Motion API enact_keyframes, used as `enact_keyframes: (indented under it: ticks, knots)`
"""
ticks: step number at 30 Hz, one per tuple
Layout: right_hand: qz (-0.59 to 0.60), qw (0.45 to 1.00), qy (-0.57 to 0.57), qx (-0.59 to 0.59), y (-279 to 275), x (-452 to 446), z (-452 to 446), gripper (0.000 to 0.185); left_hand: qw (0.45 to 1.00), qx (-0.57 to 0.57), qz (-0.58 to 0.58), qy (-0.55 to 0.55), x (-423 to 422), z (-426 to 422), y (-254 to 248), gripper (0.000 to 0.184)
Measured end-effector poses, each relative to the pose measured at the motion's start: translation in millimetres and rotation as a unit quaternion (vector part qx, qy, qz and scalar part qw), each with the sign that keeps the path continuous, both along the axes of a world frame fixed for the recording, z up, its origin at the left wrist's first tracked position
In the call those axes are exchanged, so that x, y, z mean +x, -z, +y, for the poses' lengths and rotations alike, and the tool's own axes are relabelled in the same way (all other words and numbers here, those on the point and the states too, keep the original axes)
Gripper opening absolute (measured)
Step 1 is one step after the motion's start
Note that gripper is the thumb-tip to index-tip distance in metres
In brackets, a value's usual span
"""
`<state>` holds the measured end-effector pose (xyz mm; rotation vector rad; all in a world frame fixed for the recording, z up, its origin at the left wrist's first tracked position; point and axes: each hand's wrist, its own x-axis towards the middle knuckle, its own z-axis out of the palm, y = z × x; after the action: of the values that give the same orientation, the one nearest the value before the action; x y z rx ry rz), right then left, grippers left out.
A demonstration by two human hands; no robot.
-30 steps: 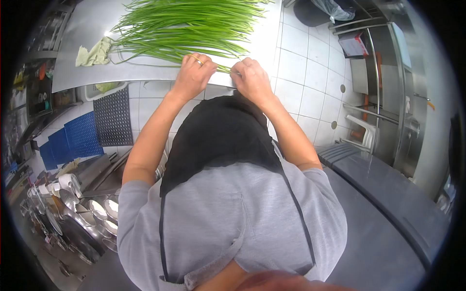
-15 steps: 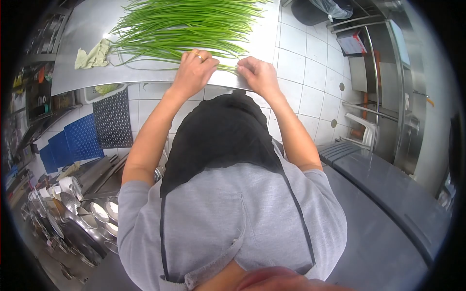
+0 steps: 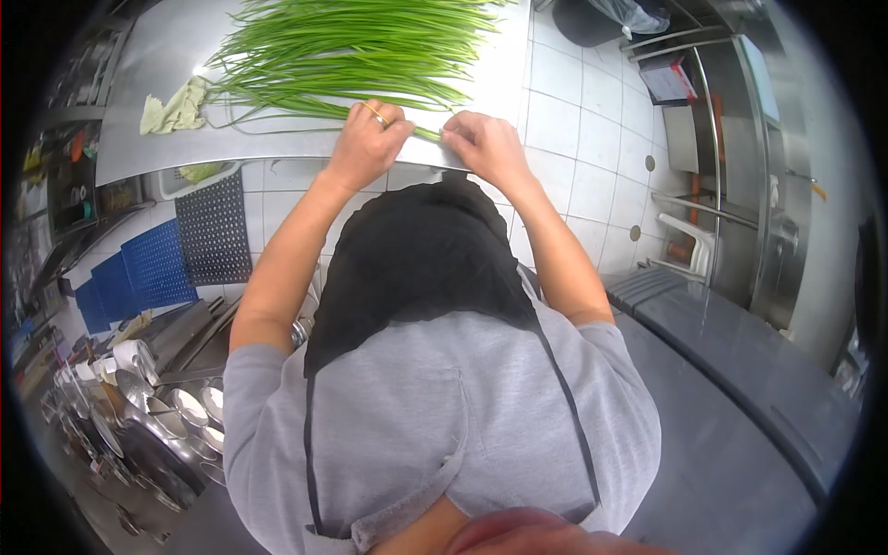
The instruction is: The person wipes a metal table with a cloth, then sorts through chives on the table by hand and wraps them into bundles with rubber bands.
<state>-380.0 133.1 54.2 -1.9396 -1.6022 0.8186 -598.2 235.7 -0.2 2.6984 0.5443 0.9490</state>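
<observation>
Long thin green chives [image 3: 351, 60] lie in a wide layer across the steel table. Near the table's front edge, my left hand [image 3: 370, 146] is closed around a small bunch of chives [image 3: 425, 133], and a ring shows on one finger. The right-hand ends of that bunch are pinched between the fingers of my right hand [image 3: 485, 146]. A short stretch of the bunch shows between both hands, while the parts inside my fingers are hidden. The longer ends trail off to the left of my left hand.
A crumpled pale cloth [image 3: 176, 106] lies left of the chives on the steel table [image 3: 139, 139]. Below the table edge is a white basket [image 3: 171, 182] with something pale green in it. A dark bin [image 3: 578, 23] and a metal rack [image 3: 710, 120] stand to the right.
My right hand has moved slightly left, closer to my left hand. The chives between them look gathered more tightly. The rest of the layer stays as it was.
</observation>
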Motion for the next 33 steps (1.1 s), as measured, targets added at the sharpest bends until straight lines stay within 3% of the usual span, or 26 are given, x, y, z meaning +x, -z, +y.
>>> enact_keyframes:
  ticks: [5,11,14,17,20,23,26,29,33]
  knots:
    - [-0.122,0.99,-0.068,0.01,8,1,13,0.014,1.0,0.012,-0.01,0.004,-1,2,2,0.021]
    - [-0.107,0.993,-0.026,0.044,15,7,8,0.017,1.0,-0.002,-0.012,-0.006,1,1,0,0.018]
    - [-0.095,0.987,-0.067,0.107,9,4,8,0.018,1.0,-0.01,-0.01,-0.001,1,2,1,0.02]
    - [-0.155,0.98,-0.104,0.064,4,3,3,0.023,1.0,-0.019,-0.012,0.006,1,5,3,0.025]
    - [-0.22,0.971,-0.07,0.07,14,14,-5,0.02,1.0,-0.029,0.005,0.006,1,7,1,0.025]
    - [-0.17,0.975,-0.035,0.135,3,4,-8,0.016,0.999,-0.046,0.029,0.002,4,10,0,0.022]
    - [-0.117,0.974,-0.074,0.18,5,-7,-1,0.012,0.998,-0.057,0.029,-0.008,9,9,-2,0.017]
    - [-0.114,0.987,-0.036,0.104,20,-3,5,0.012,0.997,-0.069,0.023,-0.019,10,11,-6,0.017]
    - [-0.114,0.987,-0.016,0.116,25,8,5,0.01,0.997,-0.076,0.028,-0.001,8,11,-6,0.015]
